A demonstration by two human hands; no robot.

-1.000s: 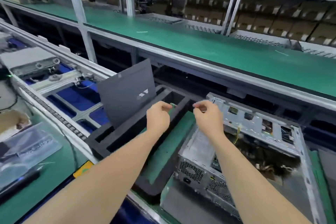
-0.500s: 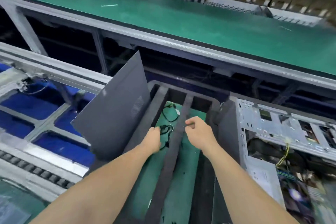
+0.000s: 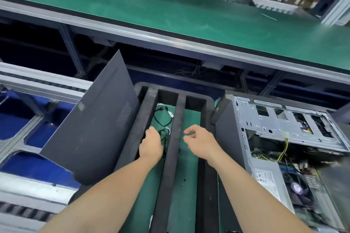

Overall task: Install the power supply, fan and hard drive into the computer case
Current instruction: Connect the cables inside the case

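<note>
The open computer case [image 3: 284, 126] lies on its side at the right, bare metal drive cage up. A grey power supply [image 3: 269, 178] with a label sits inside it, beside a fan [image 3: 297, 187] and yellow wires. My left hand [image 3: 151, 144] reaches down into the left slot of a black foam tray [image 3: 171, 157], its fingers at a bundle of black cable [image 3: 164, 133]; the fingertips are hidden. My right hand [image 3: 200, 143] hovers over the tray's middle slot, fingers loosely curled, thumb and forefinger slightly apart. No hard drive is visible.
A dark grey side panel [image 3: 91, 134] leans in the tray's left edge. A second black cable [image 3: 161, 117] lies further back in the same slot. A long green bench [image 3: 189, 15] runs across behind. A conveyor frame [image 3: 28, 138] is at the left.
My view has swung down and right over the tray. Both hands have dropped from above the case into the tray, the left down onto the cable bundle.
</note>
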